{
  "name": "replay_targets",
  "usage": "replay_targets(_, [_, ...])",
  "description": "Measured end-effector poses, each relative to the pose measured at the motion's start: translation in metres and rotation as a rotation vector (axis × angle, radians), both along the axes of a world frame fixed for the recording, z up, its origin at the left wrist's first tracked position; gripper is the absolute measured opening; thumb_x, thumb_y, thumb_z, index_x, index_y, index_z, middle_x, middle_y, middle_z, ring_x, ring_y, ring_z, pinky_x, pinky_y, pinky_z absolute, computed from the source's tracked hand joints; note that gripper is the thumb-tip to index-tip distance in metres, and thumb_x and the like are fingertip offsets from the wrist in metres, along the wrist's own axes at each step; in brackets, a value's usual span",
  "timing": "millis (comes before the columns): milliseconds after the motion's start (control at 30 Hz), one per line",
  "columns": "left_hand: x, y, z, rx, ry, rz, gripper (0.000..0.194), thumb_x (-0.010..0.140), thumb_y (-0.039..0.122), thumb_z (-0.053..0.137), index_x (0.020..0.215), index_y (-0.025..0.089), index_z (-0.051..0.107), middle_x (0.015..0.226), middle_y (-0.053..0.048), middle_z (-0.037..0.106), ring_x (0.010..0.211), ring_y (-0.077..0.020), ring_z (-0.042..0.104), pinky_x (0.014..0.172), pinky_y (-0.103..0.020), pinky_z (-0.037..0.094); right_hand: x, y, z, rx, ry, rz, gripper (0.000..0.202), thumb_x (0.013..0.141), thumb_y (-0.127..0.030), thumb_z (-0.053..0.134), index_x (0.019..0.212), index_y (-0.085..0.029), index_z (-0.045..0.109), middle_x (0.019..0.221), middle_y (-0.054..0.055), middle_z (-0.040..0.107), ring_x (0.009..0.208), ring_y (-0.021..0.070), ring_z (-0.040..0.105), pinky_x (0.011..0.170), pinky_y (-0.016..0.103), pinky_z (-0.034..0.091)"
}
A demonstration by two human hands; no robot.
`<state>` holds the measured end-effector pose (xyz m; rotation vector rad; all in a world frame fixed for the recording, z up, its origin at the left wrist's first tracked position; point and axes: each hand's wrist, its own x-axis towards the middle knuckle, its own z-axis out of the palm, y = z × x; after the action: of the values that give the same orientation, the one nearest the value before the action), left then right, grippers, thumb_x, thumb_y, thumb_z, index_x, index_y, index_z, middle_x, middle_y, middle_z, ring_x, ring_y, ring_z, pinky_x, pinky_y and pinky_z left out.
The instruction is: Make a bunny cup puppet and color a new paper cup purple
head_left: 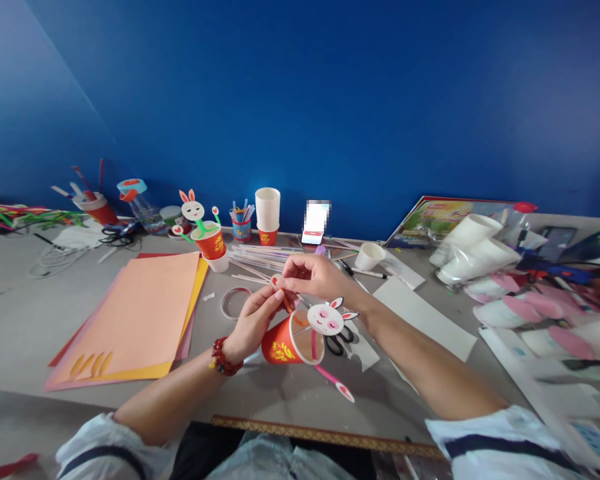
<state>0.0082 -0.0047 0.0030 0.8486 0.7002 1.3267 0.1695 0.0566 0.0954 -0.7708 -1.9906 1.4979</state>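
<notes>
At the left of the frame, your stack of coloured sheets point(145, 300) lies on the grey table point(10, 320), its lower corners short of the table's near side. Just past its upper right corner, a rabbit-figure cup point(209, 244) stands upright on a white cup point(219, 262). Grey surface shows around the tape ring point(223, 307) and below the sheets toward you. At the centre, your left hand point(257, 319) is closed in a pinch by a small round heart piece point(276, 282) at the end of an orange strip point(287, 304); your right hand point(310, 275) meets it from the other side, fingertips pinched at the same piece. Below them the red paper cup point(279, 343) is tilted, its white-rimmed mouth toward the right, yellow lettering on its side. A white rabbit face point(326, 319) with pink cheeks sits over the mouth, and a pink strip point(325, 373) runs out to a pink-and-white oval piece point(345, 392). Black-handled scissors point(335, 345) lie just beside the mouth. Below, gold-patterned trim point(325, 436) crosses the lower middle of the frame; at right, white paper point(425, 320) extends toward bagged cups point(473, 250).
</notes>
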Motion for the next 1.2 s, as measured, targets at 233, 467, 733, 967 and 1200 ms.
replay_targets(233, [0.001,0.001,0.002,-0.006,-0.018,-0.009,0.025,0.082,0.040,0.078,0.091,0.016,0.078,0.091,-0.006,0.075,0.082,-0.0154,0.067,0.081,-0.025,0.052,0.002,0.002,-0.002,-0.033,0.055,0.026,0.029,0.087,-0.043,0.072,0.079,-0.019,0.058,0.066,-0.002,0.066,0.061,0.0140,0.064,0.061,0.026,0.050])
replay_targets(467, [0.001,0.000,0.005,0.009,0.000,-0.024,0.025,0.084,0.040,0.076,0.090,0.016,0.077,0.090,-0.006,0.075,0.081,-0.0158,0.066,0.082,-0.027,0.052,0.003,0.011,-0.008,-0.034,0.066,0.020,0.031,0.085,-0.045,0.075,0.079,-0.019,0.059,0.066,-0.003,0.065,0.060,0.0118,0.062,0.056,0.023,0.048])
replay_targets(733, [0.001,0.000,0.004,0.014,-0.008,-0.031,0.026,0.083,0.040,0.076,0.091,0.016,0.077,0.089,-0.006,0.075,0.080,-0.0157,0.066,0.081,-0.027,0.052,0.002,0.010,-0.011,-0.045,0.073,0.034,0.030,0.085,-0.042,0.075,0.079,-0.019,0.058,0.064,-0.003,0.065,0.058,0.0120,0.063,0.056,0.023,0.049])
replay_targets(967, [0.001,0.000,0.005,0.017,-0.002,-0.040,0.026,0.084,0.040,0.076,0.090,0.015,0.078,0.086,-0.006,0.074,0.080,-0.0157,0.066,0.082,-0.027,0.052,0.003,0.013,-0.013,-0.015,0.048,0.027,0.031,0.084,-0.045,0.075,0.079,-0.019,0.058,0.064,-0.003,0.066,0.057,0.0125,0.063,0.054,0.023,0.048])
replay_targets(1200, [0.001,0.000,0.001,-0.026,-0.028,-0.009,0.027,0.080,0.039,0.080,0.093,0.016,0.078,0.088,-0.006,0.076,0.079,-0.0152,0.067,0.079,-0.026,0.052,0.003,0.011,-0.009,-0.006,-0.010,0.018,0.031,0.083,-0.045,0.077,0.084,-0.019,0.061,0.068,-0.002,0.068,0.061,0.0128,0.064,0.057,0.023,0.049])
